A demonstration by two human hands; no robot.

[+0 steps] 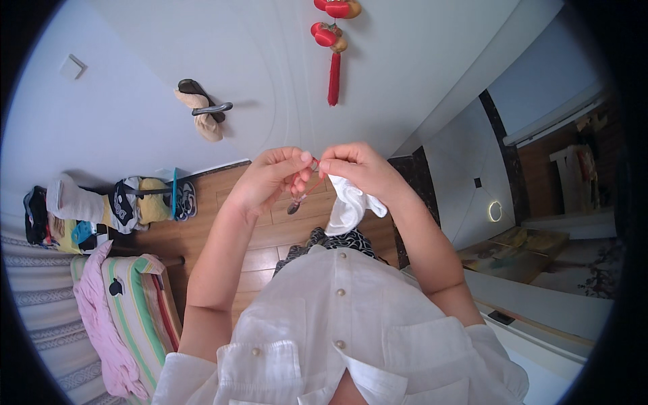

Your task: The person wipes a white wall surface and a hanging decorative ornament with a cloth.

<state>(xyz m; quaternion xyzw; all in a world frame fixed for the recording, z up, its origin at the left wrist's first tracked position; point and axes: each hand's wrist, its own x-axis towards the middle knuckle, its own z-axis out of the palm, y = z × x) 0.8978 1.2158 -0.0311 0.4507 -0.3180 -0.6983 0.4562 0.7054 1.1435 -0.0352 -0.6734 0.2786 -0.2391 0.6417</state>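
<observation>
Both my hands are raised in front of my chest, close together, with a thin red cord [315,186] between them. My left hand [276,174] pinches one part of the cord between thumb and fingers. A small dark pendant [293,207] hangs from the cord just below the fingers. With thumb and forefinger, my right hand [354,167] holds another part of the cord. A white cloth [348,205] hangs from beneath my right hand, and its upper edge is hidden by the fingers.
Ahead is a white door with a dark handle [212,108] wrapped in beige cloth and a red tasselled ornament [334,78]. A bed with a striped cover [129,304] and pink cloth [104,329] stands at left. Beyond it are piled clothes [76,202] and sneakers [188,201]. A doorway opens at right.
</observation>
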